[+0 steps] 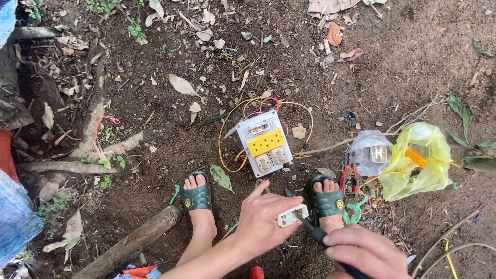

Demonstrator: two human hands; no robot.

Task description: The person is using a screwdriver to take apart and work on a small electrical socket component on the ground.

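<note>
At the far left edge of the frame a blue sheet (pixel 18 217) bulges in, with a strip of red just above it. Tree roots (pixel 77 155) run across the dirt in the left half, and a log (pixel 132 243) lies slanting at the lower left. Dry leaves (pixel 182 85) are scattered over the upper part of the ground.

Right of the log, 2 feet in green sandals (pixel 197 196) stand apart on the soil, toes pointing up the frame. Between and above them, near the centre, a white socket board (pixel 263 142) lies flat with a yellow block in its middle and 2 sockets below it; yellow and red wires (pixel 227 137) loop around it.

At the lower centre the left hand (pixel 266 222) is closed around a small white socket frame (pixel 292 215), thumb and fingers pinching its sides, the index finger raised and pointing up. Just right of it, the right hand (pixel 367 250) is curled tight around the dark handle of a screwdriver (pixel 310 230), whose tip meets the white frame.

Further right, past the second sandal, a clear bag (pixel 368 151) holds a white part, and touching it a yellow bag (pixel 418 163) lies crumpled. Loose cables (pixel 454 243) curve in the lower right corner.
</note>
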